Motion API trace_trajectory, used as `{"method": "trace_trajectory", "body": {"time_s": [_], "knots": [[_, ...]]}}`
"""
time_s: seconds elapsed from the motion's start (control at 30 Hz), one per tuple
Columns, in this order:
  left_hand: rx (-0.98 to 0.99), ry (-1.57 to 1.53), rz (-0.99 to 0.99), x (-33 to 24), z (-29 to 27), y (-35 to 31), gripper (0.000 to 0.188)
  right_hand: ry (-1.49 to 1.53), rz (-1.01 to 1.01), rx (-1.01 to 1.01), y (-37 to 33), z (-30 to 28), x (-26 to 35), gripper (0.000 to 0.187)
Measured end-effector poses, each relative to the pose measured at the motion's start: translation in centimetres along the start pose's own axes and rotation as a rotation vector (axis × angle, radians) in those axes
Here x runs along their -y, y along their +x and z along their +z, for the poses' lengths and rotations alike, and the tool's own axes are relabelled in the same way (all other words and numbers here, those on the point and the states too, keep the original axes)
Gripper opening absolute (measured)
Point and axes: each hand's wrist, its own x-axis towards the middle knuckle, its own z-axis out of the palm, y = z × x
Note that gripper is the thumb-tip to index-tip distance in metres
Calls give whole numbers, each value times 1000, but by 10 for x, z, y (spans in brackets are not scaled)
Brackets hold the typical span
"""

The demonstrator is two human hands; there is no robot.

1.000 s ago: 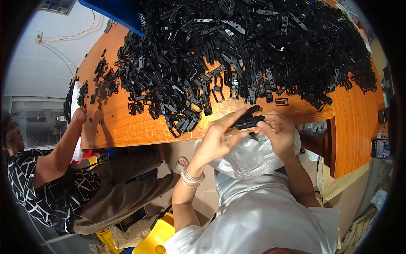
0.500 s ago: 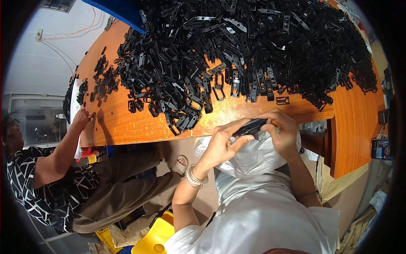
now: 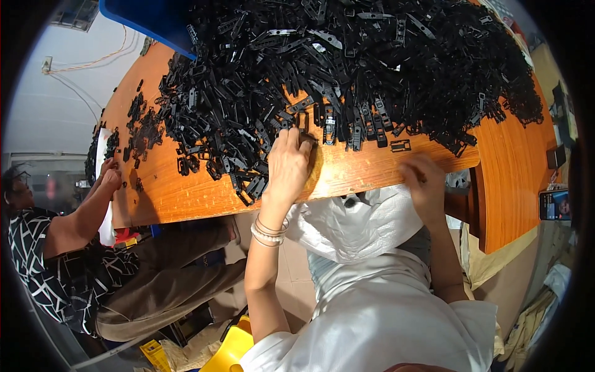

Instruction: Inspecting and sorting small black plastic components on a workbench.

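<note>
A large pile of small black plastic parts (image 3: 347, 68) covers the far side of the wooden table (image 3: 365, 170). My left hand (image 3: 289, 162) reaches to the pile's near edge, its fingers closed on a black plastic part that they mostly cover. Close to the table's front edge is my right hand (image 3: 426, 186), fingers bent and smeared by motion; whether it holds anything is not clear. A flat black frame-shaped part (image 3: 400, 146) lies just beyond it. On my lap a white plastic bag (image 3: 353, 226) gapes, with something dark showing in its mouth.
At the left, a co-worker (image 3: 59, 248) handles small parts at the table. A blue bin (image 3: 145, 28) stands at the far left. A phone (image 3: 553, 205) is off the right edge; a yellow stool (image 3: 230, 348) is below left.
The black part held between both hands has left them. My left hand has moved up and left to the pile; my right hand has shifted slightly right, off the part.
</note>
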Motion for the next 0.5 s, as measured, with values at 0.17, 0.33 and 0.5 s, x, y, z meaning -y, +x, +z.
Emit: {"method": "trace_trajectory", "body": {"time_s": [0.17, 0.33, 0.5], "knots": [[-81, -364, -139, -11, -6, -2, 10, -546, -16, -165, 14, -1, -4, 11], [-153, -692, -272, -26, 1, -10, 10, -442, -178, -251, 8, 4, -8, 12], [-143, -828, -370, -37, 7, -9, 21, -131, -199, -139, 7, 11, 15, 16]]}}
